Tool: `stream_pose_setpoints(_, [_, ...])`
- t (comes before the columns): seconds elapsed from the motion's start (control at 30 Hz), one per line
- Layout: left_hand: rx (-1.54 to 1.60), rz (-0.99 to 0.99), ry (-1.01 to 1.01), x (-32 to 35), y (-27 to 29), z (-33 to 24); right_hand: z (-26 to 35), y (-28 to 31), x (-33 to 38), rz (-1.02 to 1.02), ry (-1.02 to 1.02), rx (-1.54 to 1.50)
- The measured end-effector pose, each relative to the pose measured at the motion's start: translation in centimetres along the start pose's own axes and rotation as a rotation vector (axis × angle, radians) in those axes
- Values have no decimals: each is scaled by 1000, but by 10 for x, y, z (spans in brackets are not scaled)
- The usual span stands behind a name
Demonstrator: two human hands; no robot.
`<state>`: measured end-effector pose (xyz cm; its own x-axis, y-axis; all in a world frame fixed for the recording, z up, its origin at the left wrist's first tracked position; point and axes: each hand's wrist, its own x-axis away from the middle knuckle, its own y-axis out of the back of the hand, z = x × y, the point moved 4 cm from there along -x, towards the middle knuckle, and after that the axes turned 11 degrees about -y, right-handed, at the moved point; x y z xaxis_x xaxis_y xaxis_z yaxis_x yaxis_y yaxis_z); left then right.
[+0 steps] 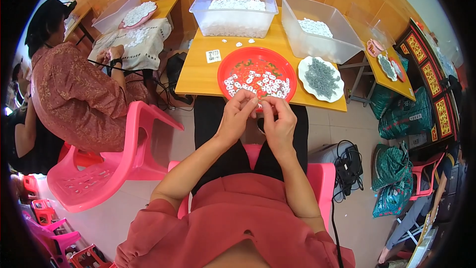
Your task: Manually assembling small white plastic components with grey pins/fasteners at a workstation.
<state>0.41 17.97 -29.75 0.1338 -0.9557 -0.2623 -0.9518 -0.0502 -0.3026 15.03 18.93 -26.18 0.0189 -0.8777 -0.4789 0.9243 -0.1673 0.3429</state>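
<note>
My left hand [239, 114] and my right hand [279, 123] meet at the near edge of a round red tray [259, 54]. Fingertips of both are pinched together around something too small to make out. In the tray lie many small white pieces [276, 86] with dark holes or marks, mostly in its near half. A few small green bits rest among the tray's printed pattern. Right of the tray, a white scalloped plate [339, 88] holds a heap of small grey parts [321, 77].
Two clear plastic bins [233, 26] with white pieces stand at the back of the wooden table [198, 77]. A printed card [213, 56] lies left of the tray. At the left, a person [82, 89] works on a pink chair [130, 154]. Green sacks [406, 114] and black cables [348, 164] are at the right.
</note>
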Motion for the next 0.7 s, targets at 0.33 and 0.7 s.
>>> stream_pose_setpoints(0.33, [-792,-24,-637,5,-11,-38,-20,-3,-1,316,-629,-567])
stream_pose_setpoints(0.7, [-1108,50,-890,10,-26,-55,-24,4,-3,387,-709,-717])
